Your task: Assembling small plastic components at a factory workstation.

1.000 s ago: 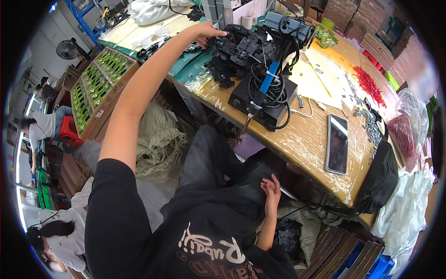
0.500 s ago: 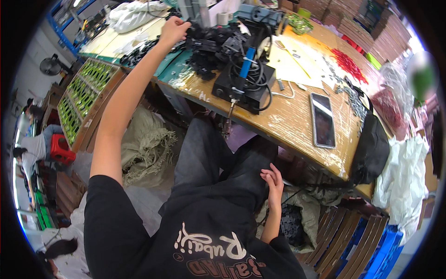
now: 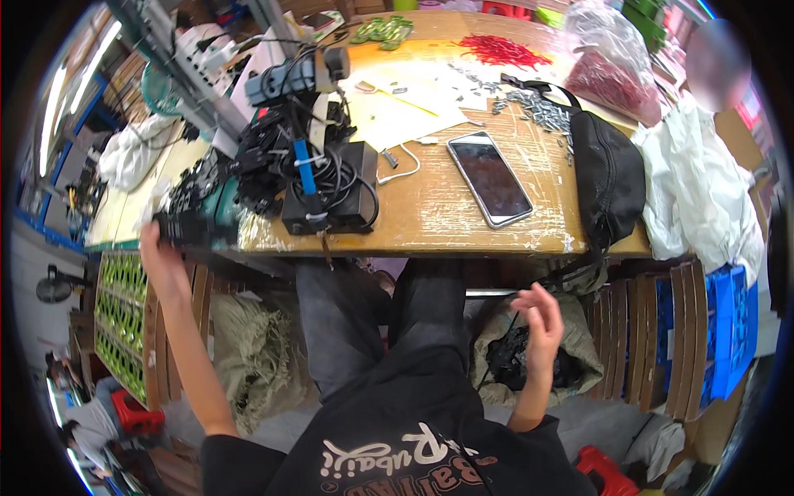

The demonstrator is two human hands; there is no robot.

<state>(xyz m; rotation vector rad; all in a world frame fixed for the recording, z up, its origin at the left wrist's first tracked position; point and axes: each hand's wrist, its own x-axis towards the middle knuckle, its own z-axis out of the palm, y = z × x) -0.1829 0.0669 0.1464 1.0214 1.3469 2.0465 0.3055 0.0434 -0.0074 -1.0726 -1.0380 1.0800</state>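
Note:
My left hand (image 3: 162, 258), smeared by motion, is at the left front corner of the table. Its fingers close on a black plastic piece (image 3: 197, 231), also blurred, so its exact shape does not show. Just beyond it lies a heap of black plastic parts (image 3: 258, 164), piled around the foot of a metal post. My right hand (image 3: 542, 321) hangs over an open sack of black pieces (image 3: 514, 357), below the table's front edge. Its fingers are loosely bent and apart, holding nothing.
On the table (image 3: 413, 223) stand a black box with coiled cable (image 3: 335, 194) and a phone (image 3: 490, 179). Grey small parts (image 3: 542, 112), red strips (image 3: 503, 51) and a black waist bag (image 3: 610, 178) lie to the right. A green-filled rack (image 3: 122, 322) stands left.
My left hand has come back from the heap toward the near left edge, bringing a black piece. My right hand has shifted right. The view has turned, with the table now squarely ahead.

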